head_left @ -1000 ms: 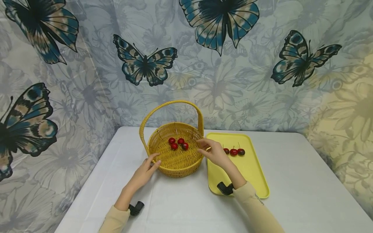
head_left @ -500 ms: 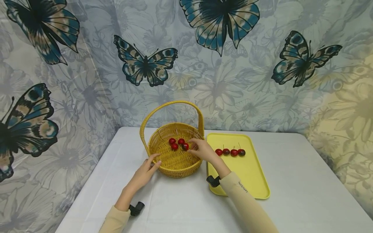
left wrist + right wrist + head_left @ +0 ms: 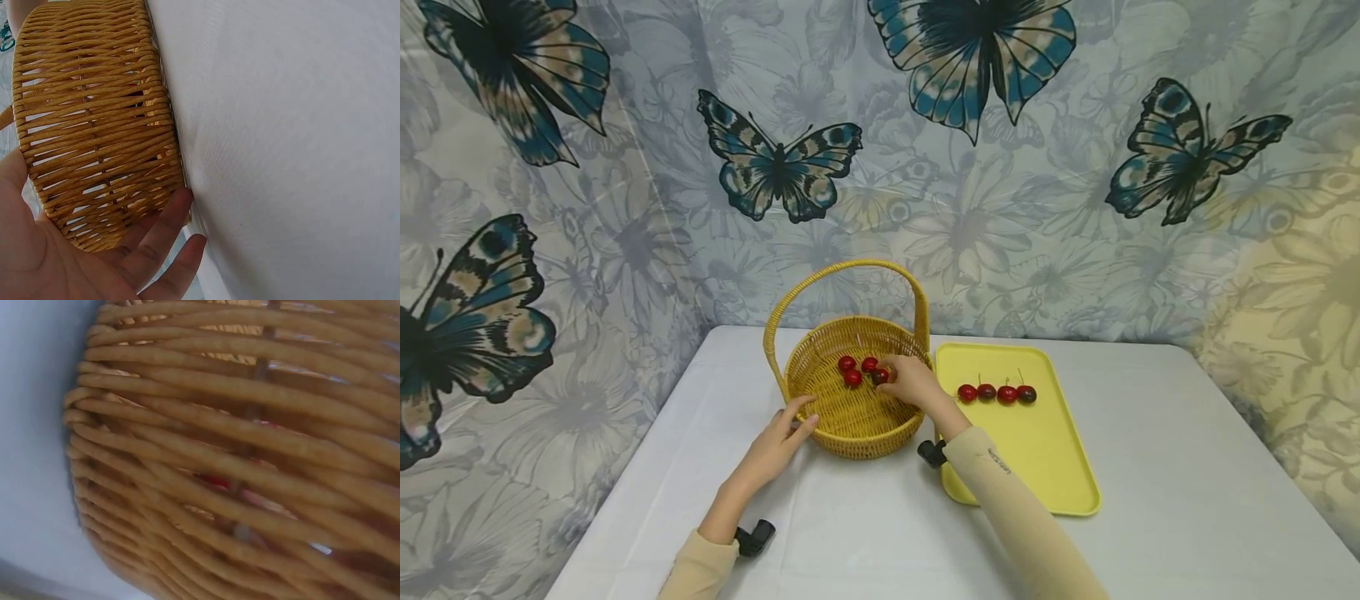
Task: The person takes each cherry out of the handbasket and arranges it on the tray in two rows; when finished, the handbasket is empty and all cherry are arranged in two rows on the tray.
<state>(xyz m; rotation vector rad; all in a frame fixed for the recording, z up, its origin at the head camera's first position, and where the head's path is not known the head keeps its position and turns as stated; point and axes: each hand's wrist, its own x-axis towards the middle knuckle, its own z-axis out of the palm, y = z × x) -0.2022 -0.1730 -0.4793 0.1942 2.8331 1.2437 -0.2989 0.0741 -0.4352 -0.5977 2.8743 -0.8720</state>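
A yellow wicker basket [image 3: 857, 425] with a tall arched handle stands on the white table, holding several dark red cherries [image 3: 852, 378]. My left hand [image 3: 775, 446] holds the basket's near left side, and in the left wrist view its fingers [image 3: 164, 240] lie along the woven outer wall. Reaching over the right rim, my right hand [image 3: 913, 387] is inside the basket. Its thumb and fingertips pinch the rightmost cherry [image 3: 879, 377], partly covering it. In the right wrist view the basket wall [image 3: 187, 444] fills most of the picture, and red shows through its gaps.
A yellow tray [image 3: 1045, 467] lies right of the basket, under part of the right forearm. Several cherries with stems [image 3: 1007, 395] sit in a row toward its far side. Behind the table hangs a butterfly-patterned cloth [image 3: 970, 225].
My right hand has moved left from the basket's right rim to the rightmost cherry, and its fingers have closed on it. A cherry on the tray came into view. The left hand stays put.
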